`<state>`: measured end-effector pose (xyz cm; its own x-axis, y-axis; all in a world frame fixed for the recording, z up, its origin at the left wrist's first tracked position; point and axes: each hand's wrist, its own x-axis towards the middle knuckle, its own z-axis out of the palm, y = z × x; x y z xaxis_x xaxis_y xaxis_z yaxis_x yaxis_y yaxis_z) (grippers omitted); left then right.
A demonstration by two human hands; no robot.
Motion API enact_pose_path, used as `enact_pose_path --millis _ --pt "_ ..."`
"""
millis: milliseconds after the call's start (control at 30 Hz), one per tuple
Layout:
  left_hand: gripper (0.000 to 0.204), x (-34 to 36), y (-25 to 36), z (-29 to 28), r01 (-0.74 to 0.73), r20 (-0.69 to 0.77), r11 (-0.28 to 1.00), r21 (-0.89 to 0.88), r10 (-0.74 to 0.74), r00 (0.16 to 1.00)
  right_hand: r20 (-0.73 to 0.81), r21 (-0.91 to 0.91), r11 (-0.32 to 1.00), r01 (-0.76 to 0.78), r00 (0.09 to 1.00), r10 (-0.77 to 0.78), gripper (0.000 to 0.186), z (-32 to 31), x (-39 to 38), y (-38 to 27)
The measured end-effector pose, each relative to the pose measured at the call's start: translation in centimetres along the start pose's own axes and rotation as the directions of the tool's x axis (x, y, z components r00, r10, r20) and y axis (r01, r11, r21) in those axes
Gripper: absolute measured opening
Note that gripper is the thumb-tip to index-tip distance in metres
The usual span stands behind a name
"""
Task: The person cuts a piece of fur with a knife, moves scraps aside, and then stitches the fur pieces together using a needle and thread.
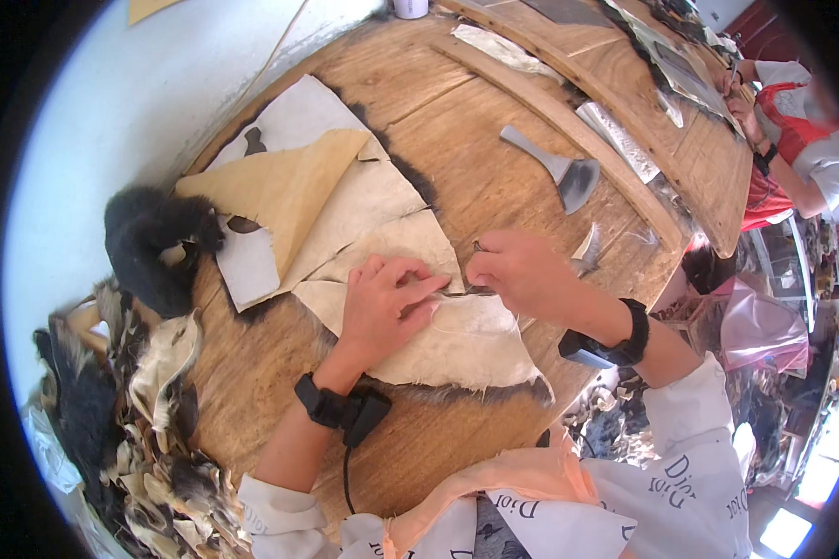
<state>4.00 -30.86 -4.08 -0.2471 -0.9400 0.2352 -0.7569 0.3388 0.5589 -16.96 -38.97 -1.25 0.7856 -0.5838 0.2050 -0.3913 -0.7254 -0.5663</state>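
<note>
Pale hide pieces with dark fur edges lie skin side up on the wooden table. My left hand (pixel 382 307) is at the seam between the upper hide (pixel 382 233) and the lower hide piece (pixel 466 345), thumb and forefinger closed on its edges. Just right of the seam, my right hand (pixel 522 272) is raised slightly with its fingers closed in a pinch. A small dark metallic bit (pixel 477 246) shows at its fingers; its kind is unclear. On the upper hide lies a folded tan sheet (pixel 303 191) over a white backing (pixel 294 116).
A grey broad-bladed cutting tool (pixel 576 179) lies right of the hides on the table (pixel 466 121). Long wooden strips (pixel 569 130) run beyond it. Black fur (pixel 149 242) and a heap of scraps (pixel 168 466) are at left. A person in red (pixel 792 140) works at far right.
</note>
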Motion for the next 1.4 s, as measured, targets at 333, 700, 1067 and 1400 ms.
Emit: enact_pose_path --millis 333,700,1067,1400 --pt "0.037 0.0 -0.2 -0.2 -0.050 0.027 0.999 0.010 0.050 0.998 0.171 0.208 0.974 -0.094 0.984 0.058 0.005 0.1 -0.5 1.1" --pt "0.037 0.0 -0.2 -0.1 -0.069 0.027 0.997 0.034 0.068 0.997 0.130 0.086 0.979 -0.183 0.977 0.171 0.004 0.8 -0.3 1.0" --pt "0.036 0.0 -0.2 -0.1 -0.060 0.029 0.997 0.041 0.059 0.998 0.277 0.437 0.804 -0.402 0.911 0.305 0.009 -0.4 -0.4 0.6" --pt "0.030 0.1 0.1 -0.1 -0.054 0.010 0.998 0.016 0.054 0.999 0.021 0.699 0.566 -0.438 0.803 0.595 0.013 -7.0 -3.2 2.5"
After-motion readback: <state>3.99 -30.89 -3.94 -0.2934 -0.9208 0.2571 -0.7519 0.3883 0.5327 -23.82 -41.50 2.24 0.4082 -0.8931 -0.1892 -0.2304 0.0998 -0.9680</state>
